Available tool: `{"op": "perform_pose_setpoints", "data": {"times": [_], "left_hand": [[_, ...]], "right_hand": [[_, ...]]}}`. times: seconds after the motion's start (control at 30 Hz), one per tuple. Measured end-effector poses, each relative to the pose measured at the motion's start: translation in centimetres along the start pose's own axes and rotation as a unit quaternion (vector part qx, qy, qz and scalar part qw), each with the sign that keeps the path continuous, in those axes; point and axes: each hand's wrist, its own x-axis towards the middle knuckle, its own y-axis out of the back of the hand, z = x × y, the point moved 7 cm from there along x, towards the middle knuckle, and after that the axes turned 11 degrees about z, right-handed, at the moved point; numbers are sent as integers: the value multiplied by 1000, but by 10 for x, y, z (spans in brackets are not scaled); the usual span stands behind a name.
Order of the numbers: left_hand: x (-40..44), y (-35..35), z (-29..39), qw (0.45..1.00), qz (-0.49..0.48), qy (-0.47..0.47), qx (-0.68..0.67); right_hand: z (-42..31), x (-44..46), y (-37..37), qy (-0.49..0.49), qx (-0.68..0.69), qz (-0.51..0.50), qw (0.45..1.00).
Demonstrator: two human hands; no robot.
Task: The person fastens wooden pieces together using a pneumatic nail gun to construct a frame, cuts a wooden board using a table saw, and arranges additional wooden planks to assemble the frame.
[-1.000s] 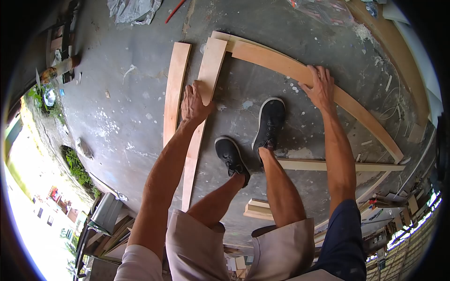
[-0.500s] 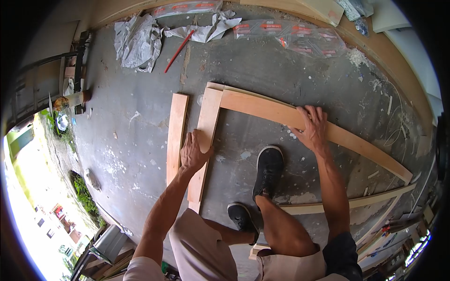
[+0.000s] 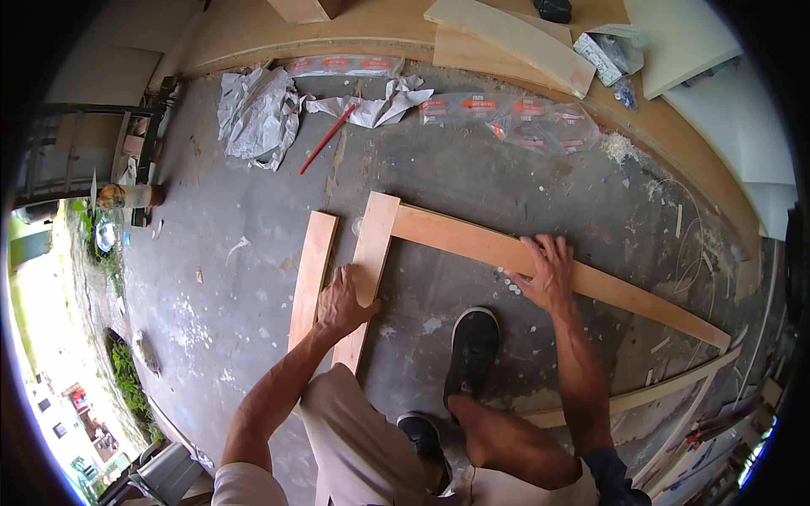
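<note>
Two pale wooden boards meet in a corner on the concrete floor. My left hand [image 3: 344, 302] grips the upright-running board [image 3: 375, 240], fingers over its left edge and thumb at its right edge. My right hand [image 3: 548, 274] is closed across the long board [image 3: 464, 243], which runs right from the corner, with fingertips over its far edge and thumb at its near edge. Left of my left hand lies a separate wooden strip [image 3: 312, 266]. A further strip [image 3: 658, 393] runs below the long board, meeting it near its right end.
My shoes [image 3: 474, 346] stand inside the corner. Farther off lie a red stick [image 3: 326, 140], crumpled paper [image 3: 257, 118] and printed plastic wrap [image 3: 540, 126]. More boards [image 3: 515, 44] rest on the ledge at the back. A rusty-ended cylinder [image 3: 131, 196] is at left.
The view has tipped upward, so the floor and boards sit lower in the picture. At the corner, the layered edge seen earlier looks more even. Both hands keep their holds.
</note>
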Motion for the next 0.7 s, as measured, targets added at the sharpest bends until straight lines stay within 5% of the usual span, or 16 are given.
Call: {"op": "perform_pose_setpoints", "data": {"times": [0.3, 0.37, 0.53, 0.7], "left_hand": [[14, 22, 14, 1000, 14, -5, -2], [40, 44, 34, 975, 160, -150, -46], [104, 50, 81, 947, 111, -282, -107], [122, 38, 78, 945, 74, -268, -171]], "right_hand": [[-1, -3, -4, -8, 37, 5, 999], [-3, -2, -3, -14, 40, -2, 999], [2, -7, 15, -22, 40, -51, 998], [51, -34, 51, -83, -46, -110, 989]]}}
